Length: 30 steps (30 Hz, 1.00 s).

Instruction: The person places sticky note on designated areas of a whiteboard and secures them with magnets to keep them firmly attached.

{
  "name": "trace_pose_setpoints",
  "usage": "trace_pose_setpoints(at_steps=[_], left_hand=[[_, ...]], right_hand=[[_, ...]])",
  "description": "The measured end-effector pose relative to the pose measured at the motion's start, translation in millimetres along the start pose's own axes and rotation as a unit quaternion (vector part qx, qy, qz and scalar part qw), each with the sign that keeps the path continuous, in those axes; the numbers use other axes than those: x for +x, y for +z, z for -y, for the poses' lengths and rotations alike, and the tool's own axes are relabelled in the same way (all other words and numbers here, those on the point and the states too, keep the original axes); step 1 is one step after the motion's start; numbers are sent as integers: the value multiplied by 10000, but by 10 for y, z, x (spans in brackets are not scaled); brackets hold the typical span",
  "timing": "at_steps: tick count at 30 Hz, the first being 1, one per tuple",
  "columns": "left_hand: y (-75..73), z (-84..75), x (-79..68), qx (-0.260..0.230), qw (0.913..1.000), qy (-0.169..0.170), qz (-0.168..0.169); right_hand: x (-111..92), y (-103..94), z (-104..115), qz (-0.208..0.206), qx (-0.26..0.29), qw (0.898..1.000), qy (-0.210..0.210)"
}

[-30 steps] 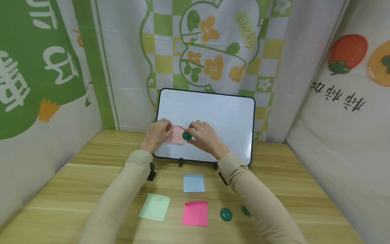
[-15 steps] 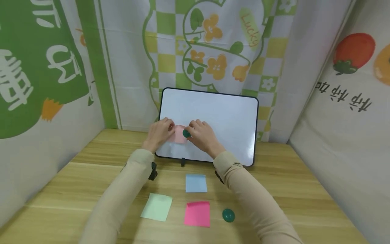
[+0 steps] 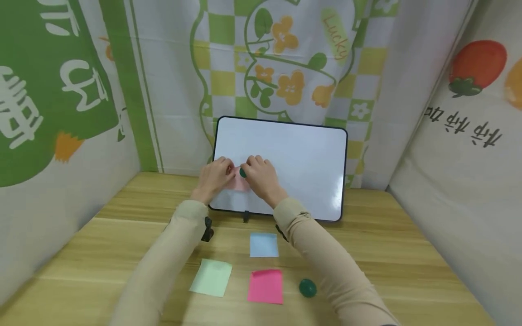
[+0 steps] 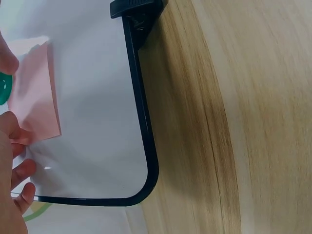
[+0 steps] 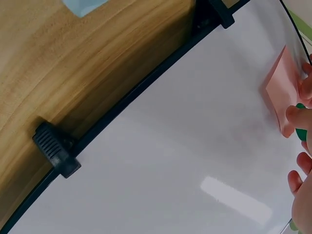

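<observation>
A whiteboard (image 3: 302,167) with a black frame leans upright at the back of the wooden table. My left hand (image 3: 214,178) pinches a light pink sticky note (image 3: 238,183) by its left side, against the board's lower left part. Between the thumb and fingers of my right hand (image 3: 262,179) is a round green magnet (image 3: 242,172), at the note's upper edge. The right wrist view has the note (image 5: 280,95) standing partly off the board, its lower edge lifted. In the left wrist view the magnet (image 4: 5,87) overlaps the note's edge.
Blue (image 3: 263,245), pale green (image 3: 211,277) and bright pink (image 3: 265,286) sticky notes lie on the table in front of the board. Another green magnet (image 3: 307,288) lies beside my right forearm. Black stand feet (image 5: 56,148) grip the board's bottom edge.
My right hand has moved left and slightly up, bringing the magnet onto the note's top. The left hand keeps its hold. A second magnet on the table has become hidden behind the right arm.
</observation>
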<state>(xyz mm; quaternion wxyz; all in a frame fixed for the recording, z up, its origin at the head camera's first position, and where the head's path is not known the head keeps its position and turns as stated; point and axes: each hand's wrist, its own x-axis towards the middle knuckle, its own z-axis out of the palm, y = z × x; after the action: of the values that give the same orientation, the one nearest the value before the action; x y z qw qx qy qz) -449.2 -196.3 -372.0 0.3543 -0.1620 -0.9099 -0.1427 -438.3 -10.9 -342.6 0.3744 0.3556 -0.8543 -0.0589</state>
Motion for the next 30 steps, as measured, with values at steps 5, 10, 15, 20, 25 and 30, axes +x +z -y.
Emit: trace_pose_setpoints(at_steps=[5,10,15,20,25,30], left_hand=[[3,-1,-11,9,9996,-29,284],[0,-1,-21,57,9992,-82,394],[-48,14,-1,74,9997,-16,244],[-73,-12,36,135,9997,28,200],[-70,-12,26,256,9996,8,136],[-50,9,16,293,9995,17,79]], right_hand=[[61,90,59,187,-58,9996,221],[118,157,98,479,15,9985,257],[187,189,120,439,-26,9985,337],[196,174,83,293,64,9990,322],[215,178,69,432,404,9975,400],[223,167,73,587,659,9949,484]])
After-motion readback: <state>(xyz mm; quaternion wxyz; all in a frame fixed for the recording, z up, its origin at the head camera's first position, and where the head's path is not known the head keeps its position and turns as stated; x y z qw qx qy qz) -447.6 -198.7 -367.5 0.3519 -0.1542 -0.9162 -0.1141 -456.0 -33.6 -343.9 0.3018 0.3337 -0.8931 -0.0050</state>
